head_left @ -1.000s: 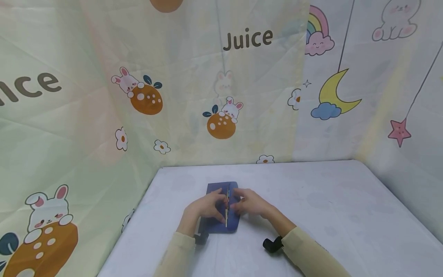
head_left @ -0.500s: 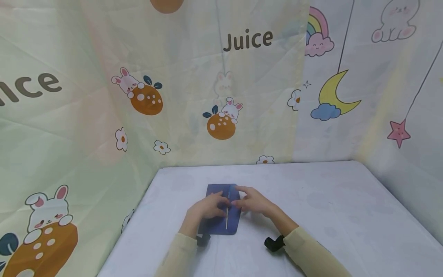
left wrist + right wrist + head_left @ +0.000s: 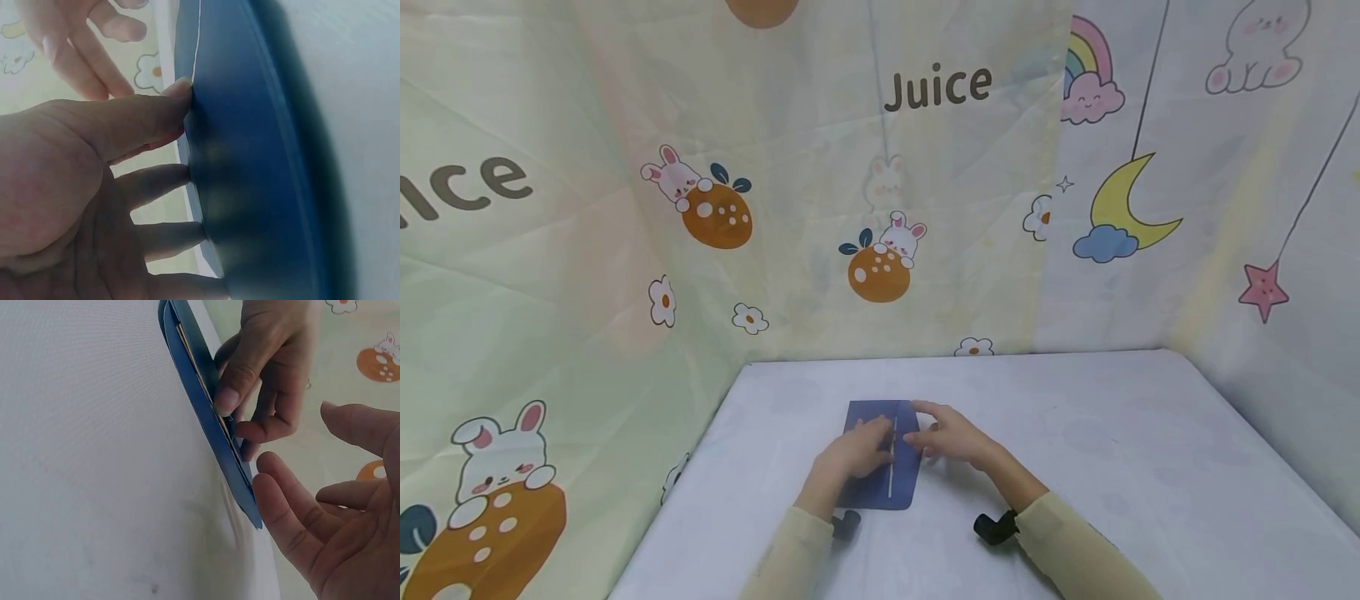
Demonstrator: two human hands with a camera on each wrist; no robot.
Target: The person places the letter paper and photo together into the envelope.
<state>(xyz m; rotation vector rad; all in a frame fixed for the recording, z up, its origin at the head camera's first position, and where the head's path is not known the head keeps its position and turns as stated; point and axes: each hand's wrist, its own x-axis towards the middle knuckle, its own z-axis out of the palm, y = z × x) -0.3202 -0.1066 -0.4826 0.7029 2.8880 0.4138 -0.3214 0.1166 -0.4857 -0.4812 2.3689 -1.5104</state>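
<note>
A flat, dark blue envelope-like sleeve (image 3: 904, 492) lies on the white table, with a pale slit running lengthwise along it. In the right wrist view, a thin tan edge (image 3: 199, 370) shows within the slit of the blue sleeve (image 3: 187, 384). My left hand (image 3: 856, 450) lies over the sleeve's left part, its thumb and fingertips touching along the slit. Seen from the left wrist, the fingers are extended against the blue surface (image 3: 250, 144). At the sleeve's right edge is my right hand (image 3: 953, 435), fingers loosely extended, fingertips at or very near it. What the sleeve contains is hidden.
The white table (image 3: 1075, 442) reaches back to a printed fabric backdrop (image 3: 805, 275), with more fabric rising along the left and right sides. Black wrist-worn devices show beside the sleeves, one near the right cuff (image 3: 995, 528) and one near the left (image 3: 846, 525).
The slit has narrowed from a wider gap with coloured edges to a thin pale line. My left hand has shifted slightly over the sleeve; my right hand has barely moved.
</note>
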